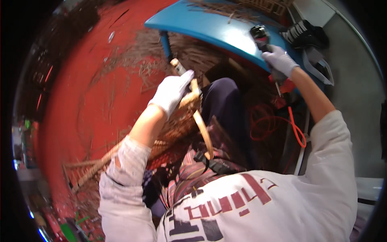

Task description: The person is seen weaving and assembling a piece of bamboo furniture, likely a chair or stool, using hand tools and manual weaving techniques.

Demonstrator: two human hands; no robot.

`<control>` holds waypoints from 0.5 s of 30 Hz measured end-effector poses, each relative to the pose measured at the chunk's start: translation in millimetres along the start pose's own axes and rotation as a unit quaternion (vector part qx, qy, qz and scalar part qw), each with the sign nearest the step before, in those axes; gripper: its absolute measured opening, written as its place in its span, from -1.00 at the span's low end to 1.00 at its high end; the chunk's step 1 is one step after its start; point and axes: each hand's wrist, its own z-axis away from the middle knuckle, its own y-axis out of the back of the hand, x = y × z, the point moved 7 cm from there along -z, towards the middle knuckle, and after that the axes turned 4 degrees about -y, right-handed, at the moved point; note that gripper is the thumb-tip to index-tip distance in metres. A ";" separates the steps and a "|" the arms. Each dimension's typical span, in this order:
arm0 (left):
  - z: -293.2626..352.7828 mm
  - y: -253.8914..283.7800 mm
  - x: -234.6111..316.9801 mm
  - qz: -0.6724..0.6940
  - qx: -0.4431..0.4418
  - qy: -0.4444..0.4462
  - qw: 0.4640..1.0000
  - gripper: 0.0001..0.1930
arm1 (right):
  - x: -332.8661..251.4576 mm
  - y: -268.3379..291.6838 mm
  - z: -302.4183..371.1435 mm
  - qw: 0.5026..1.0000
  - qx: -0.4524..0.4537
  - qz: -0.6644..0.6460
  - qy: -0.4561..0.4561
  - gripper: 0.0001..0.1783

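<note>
My left hand (169, 90), in a white glove, is closed around a pale wooden strip (194, 86) at the top of a woven wicker piece (183, 125). A greyish part shows by its fingers, too blurred to name. The wicker piece leans across my lap, its slatted end low on the left, partly behind my left forearm. A curved pale strip (204, 131) stands out from it over my lap. My right hand (281, 60), also gloved, grips a black air-powered nail gun or stapler (260, 35) at the blue bench's edge, with an orange hose (293, 121) below.
The blue bench (201, 20) stretches across the far side, with cane scraps (229, 10) on it. A black shoe with white stripes (304, 34) is at its right end. Strips and shavings litter the red floor (88, 92). More orange hose (262, 121) lies coiled beneath the bench.
</note>
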 end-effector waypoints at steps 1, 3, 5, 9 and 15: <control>-0.4 1.1 -2.1 0.018 0.010 0.018 1.000 -0.37 | 4.6 -1.3 -14.4 0.995 0.024 0.084 -0.038 -0.79; 0.9 2.1 -3.2 0.051 0.023 0.035 0.998 -0.42 | -0.8 -4.6 -30.3 0.969 0.045 0.242 -0.010 -0.68; 2.7 1.4 -2.6 0.091 0.028 0.043 0.995 -0.50 | -2.9 -13.0 -43.5 0.958 0.019 0.286 -0.028 -0.55; 7.4 1.6 -0.1 0.064 0.025 0.058 0.996 -0.55 | -7.2 -28.9 -69.3 0.951 -0.025 0.305 -0.048 -0.54; 13.3 0.3 3.4 0.149 0.040 0.063 0.986 -0.66 | 15.7 -8.7 -121.2 0.972 0.068 0.170 -0.144 -0.33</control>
